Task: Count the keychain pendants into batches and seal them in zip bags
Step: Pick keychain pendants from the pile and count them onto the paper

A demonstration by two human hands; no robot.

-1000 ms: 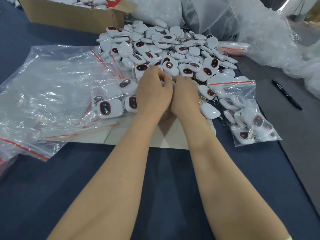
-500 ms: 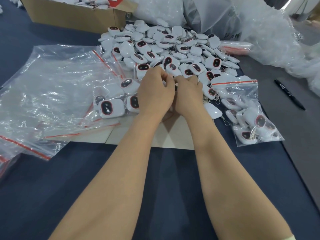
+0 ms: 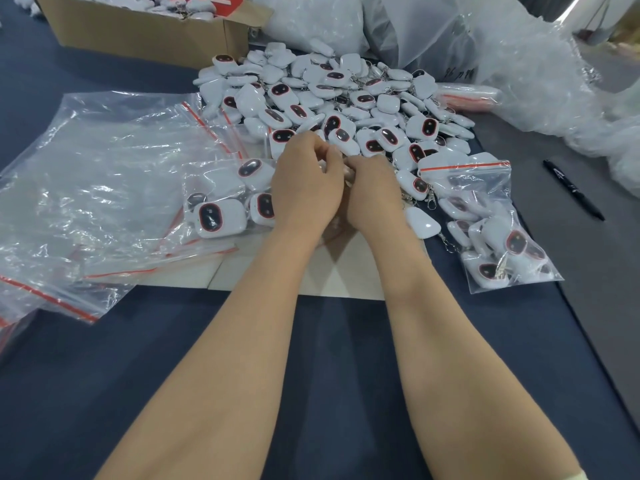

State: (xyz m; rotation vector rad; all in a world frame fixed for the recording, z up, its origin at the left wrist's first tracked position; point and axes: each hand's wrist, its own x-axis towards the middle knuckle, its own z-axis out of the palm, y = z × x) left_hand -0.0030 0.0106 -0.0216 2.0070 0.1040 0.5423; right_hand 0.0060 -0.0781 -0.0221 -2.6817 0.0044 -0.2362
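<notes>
A heap of white keychain pendants (image 3: 332, 98) with dark red-rimmed faces covers the blue table's far middle. My left hand (image 3: 304, 188) and my right hand (image 3: 374, 192) are side by side at the heap's near edge, fingers curled, pinching the top edge of a small clear zip bag (image 3: 207, 188). That bag holds a few pendants (image 3: 216, 216) and stretches left from my left hand. What sits between my fingertips is mostly hidden. A sealed filled bag (image 3: 491, 230) lies to the right.
Several empty red-striped zip bags (image 3: 104, 188) lie spread at the left. A cardboard box (image 3: 138, 32) of pendants stands at the back left, crumpled plastic wrap (image 3: 536, 64) at the back right. A black pen (image 3: 573, 190) lies on the grey strip. A pale board (image 3: 311, 275) lies under my wrists.
Both hands stay pressed together at the bag's edge, with only small finger shifts. The view has drifted slightly.
</notes>
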